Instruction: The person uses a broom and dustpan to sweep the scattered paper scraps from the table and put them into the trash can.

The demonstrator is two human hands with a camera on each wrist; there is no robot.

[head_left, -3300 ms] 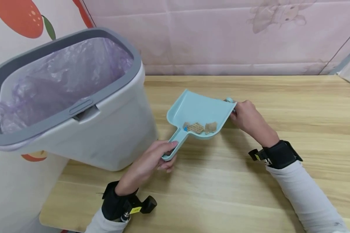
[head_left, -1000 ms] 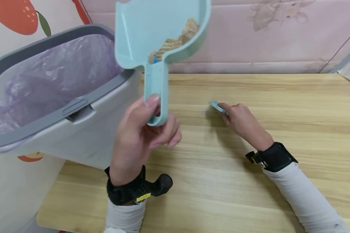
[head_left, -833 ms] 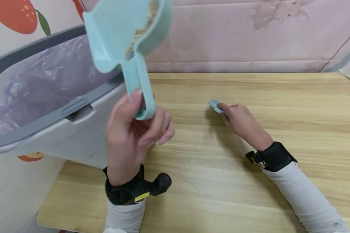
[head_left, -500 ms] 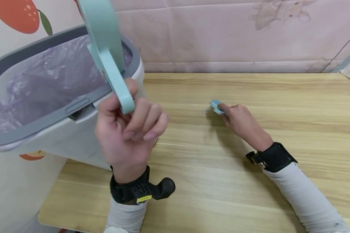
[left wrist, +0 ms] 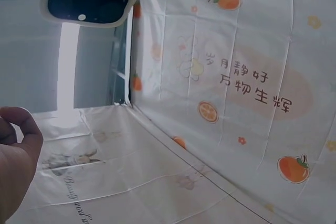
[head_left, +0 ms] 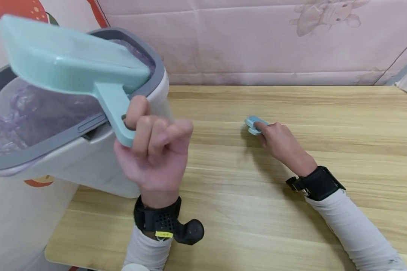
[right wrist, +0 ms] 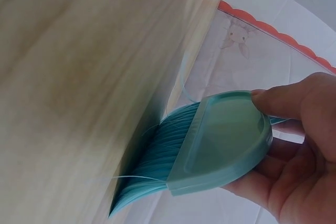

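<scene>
Two hands are at work over a wooden desk (head_left: 291, 210). The left hand (head_left: 152, 150) is raised above the desk's near left part, its fingers curled tightly round the handle of a pale blue dustpan (head_left: 71, 64). The dustpan is turned over so that its underside faces the head camera, and its pan lies over the open mouth of a white waste bin (head_left: 98, 165) with a grey rim and a purple liner bag (head_left: 30, 116). The bin stands tilted at the desk's left edge, its mouth leaning toward the person. What lies inside the pan cannot be seen from this side.

The right hand (head_left: 281, 143) rests low on the desk, well apart from the left, right of centre. Its fingers and thumb grip a small pale blue brush (right wrist: 210, 150); in the head view only the brush's rounded end (head_left: 254, 124) shows beyond the fingertips. The right wrist view shows the brush's flat, half-round back in the hand's grasp and its blue bristles (right wrist: 152, 156) pressed against the desk surface.

Both wrists carry black straps (head_left: 320, 182) over white sleeves (head_left: 359, 233). Behind the desk hangs a pale pink printed cloth (head_left: 274, 41); the left wrist view shows a white cloth with oranges and a rabbit (left wrist: 241, 98).
</scene>
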